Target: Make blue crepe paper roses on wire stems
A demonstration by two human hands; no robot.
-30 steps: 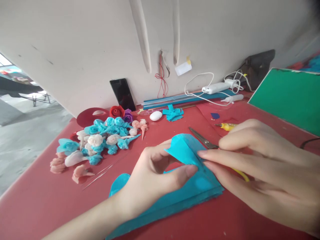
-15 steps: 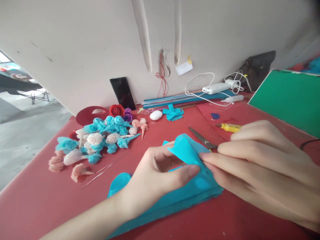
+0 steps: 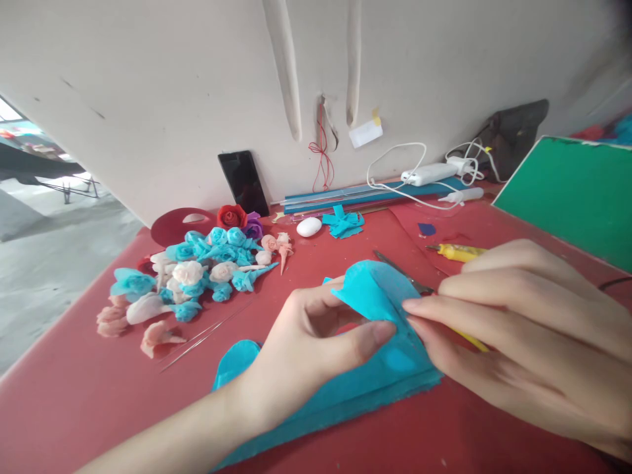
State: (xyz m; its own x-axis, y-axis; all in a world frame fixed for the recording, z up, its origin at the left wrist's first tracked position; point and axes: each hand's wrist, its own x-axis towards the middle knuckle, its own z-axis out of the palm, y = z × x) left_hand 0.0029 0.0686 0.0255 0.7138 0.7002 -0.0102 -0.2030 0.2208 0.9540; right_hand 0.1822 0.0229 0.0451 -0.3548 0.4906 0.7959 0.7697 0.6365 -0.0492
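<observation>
A piece of bright blue crepe paper (image 3: 368,289), partly rolled with a curled top edge, is between my two hands. My left hand (image 3: 320,342) pinches its lower left side, thumb in front and fingers behind. At the right edge of the piece, the thumb and index finger of my right hand (image 3: 513,329) hold it. Under both hands lies a stack of blue crepe paper sheets (image 3: 316,421), and a rounded blue piece (image 3: 237,359) rests at its left. Scissors (image 3: 395,266) lie behind the paper, their handles mostly covered by my right hand.
Several blue, white and pink paper roses (image 3: 190,273) are heaped at left, with thin wires (image 3: 202,339) in front. A phone (image 3: 244,181) leans on the wall. A white egg-shaped object (image 3: 309,227), blue strips (image 3: 343,222), a yellow-handled tool (image 3: 459,252) and a green board (image 3: 567,197) stand beyond my hands.
My right hand has shifted slightly right along the paper's edge, and the paper's curled top looks wider. A yellow scissor handle now shows below my right fingers. My left hand keeps its pinch.
</observation>
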